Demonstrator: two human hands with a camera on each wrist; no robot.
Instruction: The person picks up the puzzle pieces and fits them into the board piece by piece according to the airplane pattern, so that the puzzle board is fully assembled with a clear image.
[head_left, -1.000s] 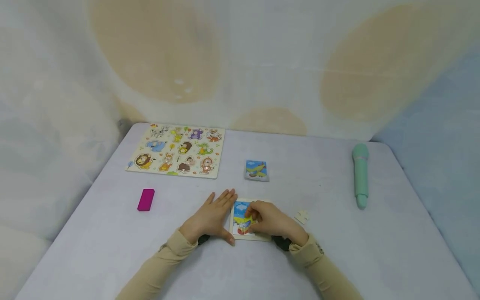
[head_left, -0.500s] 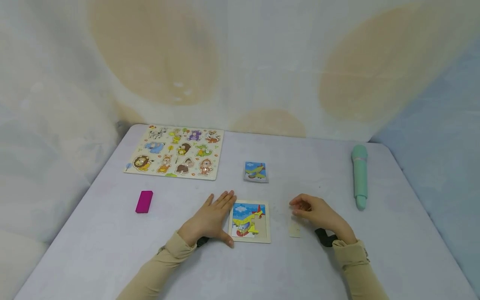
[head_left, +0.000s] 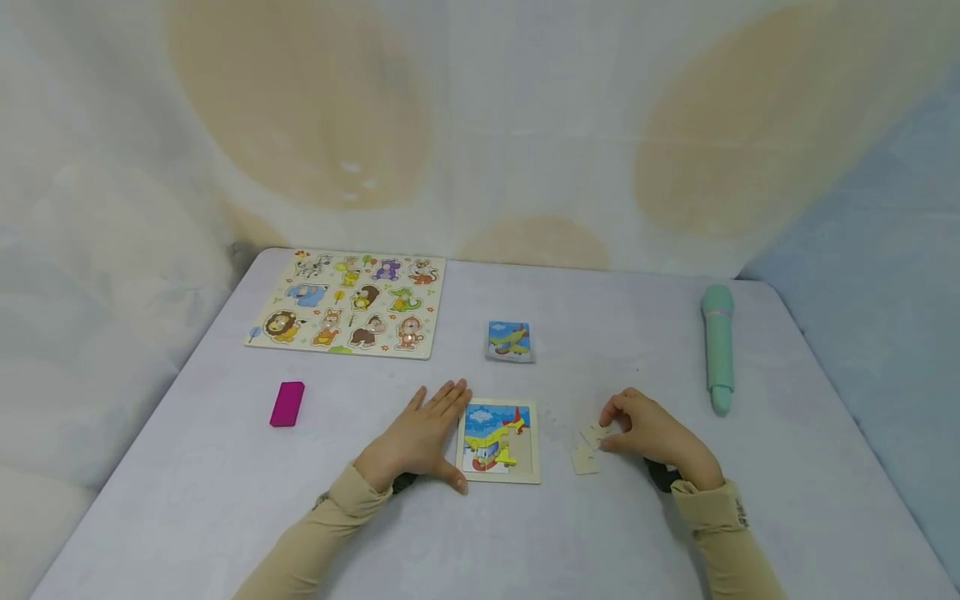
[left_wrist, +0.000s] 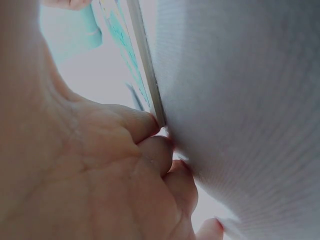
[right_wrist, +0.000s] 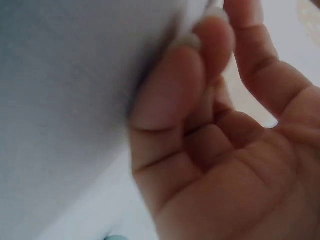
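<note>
My left hand (head_left: pixel 418 437) lies with its fingers spread along the left edge of a small framed jigsaw puzzle (head_left: pixel 536 442), touching its frame. The puzzle's picture is a yellow airplane on blue sky; bare wood shows at its lower right. To the right, the thumb and forefinger of my right hand (head_left: pixel 656 433) pinch the edge of a pale puzzle piece (head_left: pixel 592 436), blank side up. Another blank puzzle piece (head_left: pixel 584 461) lies just below it on the table. In the right wrist view the curled fingers (right_wrist: pixel 170 95) hide most of what they hold.
Behind the puzzle lies a small airplane picture packet (head_left: pixel 510 340). An animal peg board (head_left: pixel 343 304) occupies the back left, with a magenta block (head_left: pixel 287 404) in front of it. A mint-green toy microphone (head_left: pixel 720 350) lies at the right.
My right hand has left the puzzle and moved right to the loose pieces, uncovering the airplane picture. The upper loose piece has shifted slightly left. My left hand stays at the frame.
</note>
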